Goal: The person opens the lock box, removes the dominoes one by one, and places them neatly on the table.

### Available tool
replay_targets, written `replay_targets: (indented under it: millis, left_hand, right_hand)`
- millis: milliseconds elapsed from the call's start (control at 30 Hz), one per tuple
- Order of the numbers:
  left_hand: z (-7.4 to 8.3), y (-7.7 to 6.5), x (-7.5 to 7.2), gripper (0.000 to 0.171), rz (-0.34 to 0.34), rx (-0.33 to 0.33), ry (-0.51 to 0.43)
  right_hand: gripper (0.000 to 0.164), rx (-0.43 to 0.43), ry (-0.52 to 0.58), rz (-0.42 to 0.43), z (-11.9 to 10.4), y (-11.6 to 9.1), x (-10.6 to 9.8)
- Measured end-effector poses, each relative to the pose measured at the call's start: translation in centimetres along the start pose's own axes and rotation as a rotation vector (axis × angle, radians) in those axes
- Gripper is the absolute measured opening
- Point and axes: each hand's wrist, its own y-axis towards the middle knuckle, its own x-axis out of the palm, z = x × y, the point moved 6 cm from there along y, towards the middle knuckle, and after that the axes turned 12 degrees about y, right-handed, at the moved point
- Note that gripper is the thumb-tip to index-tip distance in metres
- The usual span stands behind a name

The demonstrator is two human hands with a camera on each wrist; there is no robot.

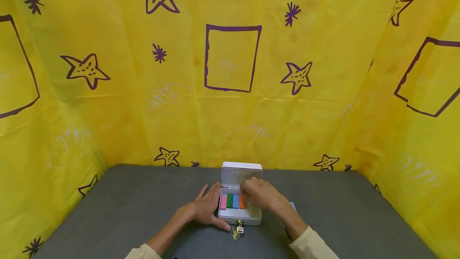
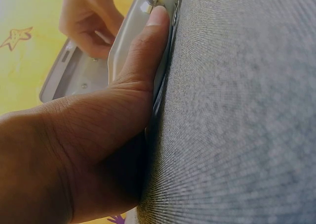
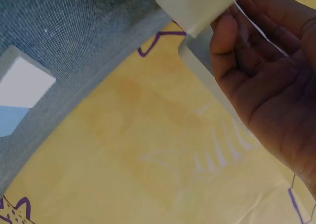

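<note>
Box [image 1: 248, 222] shows four blocks [image 1: 229, 201]; two keys [image 1: 240, 230]; left fingers [image 1: 216, 191] spread; right fingers [image 3: 225, 41]: hold unclear.

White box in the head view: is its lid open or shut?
Open: the lid stands raised at the far side of the white box, and coloured pieces show inside.

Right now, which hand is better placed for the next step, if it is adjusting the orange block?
Probably the right hand: it is over the open box, close to the orange block. The left hand lies along the box's left side, thumb at the front, so seems better for steadying.
</note>
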Motion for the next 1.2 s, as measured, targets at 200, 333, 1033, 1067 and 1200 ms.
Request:
replay_targets:
  millis: [200,333,1033,1067,1200]
  left_hand:
    - [-0.2,0.3,-0.6,0.140,0.017,0.011,0.014]
    - [-0.5,0.5,-0.3,0.140,0.015,0.012,0.018]
    - [0.2,-0.2,0.3,0.142,-0.014,-0.014,-0.008]
    - [0.3,-0.3,0.2,0.142,-0.011,-0.011,-0.009]
    - [0.5,-0.4,-0.3,0.141,0.001,-0.004,-0.006]
  right_hand:
    - [0.009,0.014,-0.077,0.031,0.1,0.3,0.5]
    - [0.009,0.040,-0.147,0.049,0.2,0.4,0.8]
    - [0.024,0.050,-0.246,0.028,-0.1,-0.3,2.0]
    - [0.024,0.047,-0.252,0.029,-0.1,-0.3,2.0]
    - [0.024,0.044,-0.258,0.036,-0.2,-0.3,1.6]
